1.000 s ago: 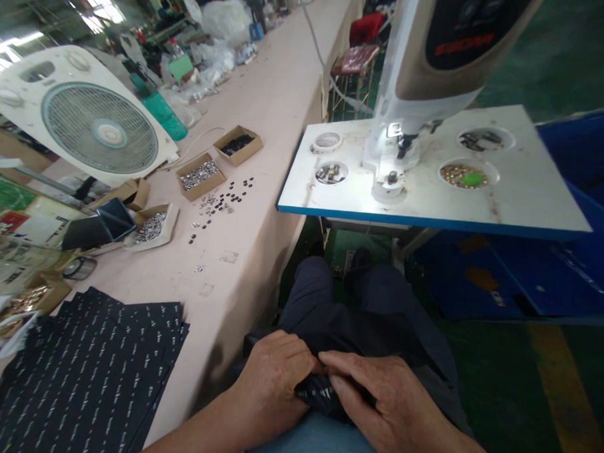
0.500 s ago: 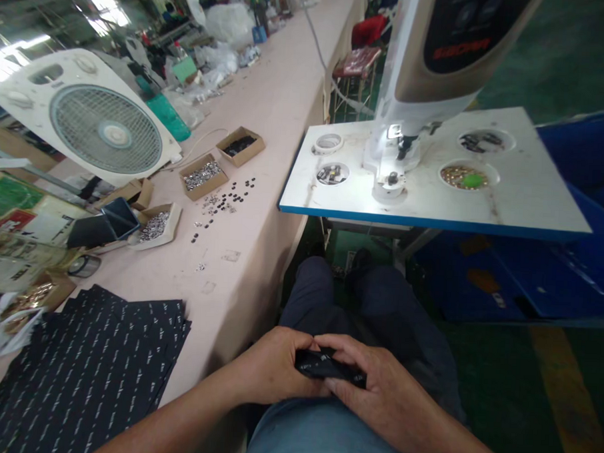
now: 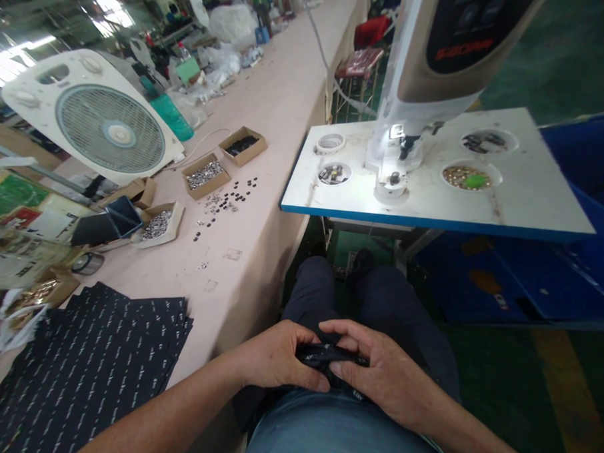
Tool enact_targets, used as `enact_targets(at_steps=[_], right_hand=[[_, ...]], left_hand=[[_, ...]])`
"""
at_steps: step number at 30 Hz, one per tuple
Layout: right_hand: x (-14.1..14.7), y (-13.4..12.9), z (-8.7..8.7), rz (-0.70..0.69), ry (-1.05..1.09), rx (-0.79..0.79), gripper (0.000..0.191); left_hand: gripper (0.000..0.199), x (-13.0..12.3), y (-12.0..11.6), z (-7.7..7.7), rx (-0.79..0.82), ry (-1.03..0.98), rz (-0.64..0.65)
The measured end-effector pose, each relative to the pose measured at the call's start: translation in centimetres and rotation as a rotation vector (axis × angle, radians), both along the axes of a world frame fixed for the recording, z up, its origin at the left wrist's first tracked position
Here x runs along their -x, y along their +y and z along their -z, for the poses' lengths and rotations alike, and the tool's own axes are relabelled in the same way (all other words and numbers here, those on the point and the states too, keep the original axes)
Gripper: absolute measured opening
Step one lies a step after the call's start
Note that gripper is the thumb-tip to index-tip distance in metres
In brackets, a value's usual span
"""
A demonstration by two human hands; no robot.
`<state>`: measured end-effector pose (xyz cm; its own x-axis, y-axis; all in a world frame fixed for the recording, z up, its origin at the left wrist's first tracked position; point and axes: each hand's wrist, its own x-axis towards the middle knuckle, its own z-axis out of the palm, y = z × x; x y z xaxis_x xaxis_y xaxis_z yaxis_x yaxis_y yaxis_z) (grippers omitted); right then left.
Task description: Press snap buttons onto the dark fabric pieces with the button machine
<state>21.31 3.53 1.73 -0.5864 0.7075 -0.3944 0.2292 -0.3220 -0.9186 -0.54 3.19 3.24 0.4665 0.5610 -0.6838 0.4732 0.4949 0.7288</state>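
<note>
A bunched black cloth with small white print lies in my lap, held between both hands. My left hand grips its left part, thumb stretched along the near side. Around the right part, my right hand has its fingers curled, with the thumb on the near side and the index finger over the top. Flat sheets of similar printed black cloth are stacked on the long table at my left.
Ahead stands a machine on a white, blue-edged worktop with cups of small parts. On the table are a box fan, a box of silver parts, a box of black parts and loose pieces. Blue bins stand right.
My thumbs and fingers have shifted on the cloth, and more of it shows between my hands. My right index finger is lifted more. The view has moved slightly.
</note>
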Motion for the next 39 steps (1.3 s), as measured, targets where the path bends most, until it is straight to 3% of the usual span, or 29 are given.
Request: enact_targets(at_steps=[5,13,20,25,30,39], right_hand=[[0.1,0.1,0.0,0.003,0.057,0.097,0.047],[0.3,-0.3,0.8,0.031,0.097,0.114,0.044],[-0.3,-0.2,1.1,-0.08,0.12,0.145,0.046],[-0.5,0.0,0.4,-0.133,0.146,0.034,0.056],[0.0,-0.3,-0.1,-0.067,0.067,-0.107,0.057],[0.1,-0.2,0.0,0.006,-0.009,-0.032,0.05]], left_hand=[[0.029,-0.1,-0.1,0.2,0.014,-0.013,0.025],[0.023,-0.2,-0.2,0.2,0.029,0.001,0.02],[0.026,-0.2,-0.5,0.6,0.034,0.016,0.039],[0.023,-0.3,-0.8,0.6,0.055,-0.001,0.025],[0.024,-0.3,-0.9,0.9,0.049,-0.031,-0.011],[0.02,-0.8,-1.1,0.1,0.067,-0.147,-0.137]])
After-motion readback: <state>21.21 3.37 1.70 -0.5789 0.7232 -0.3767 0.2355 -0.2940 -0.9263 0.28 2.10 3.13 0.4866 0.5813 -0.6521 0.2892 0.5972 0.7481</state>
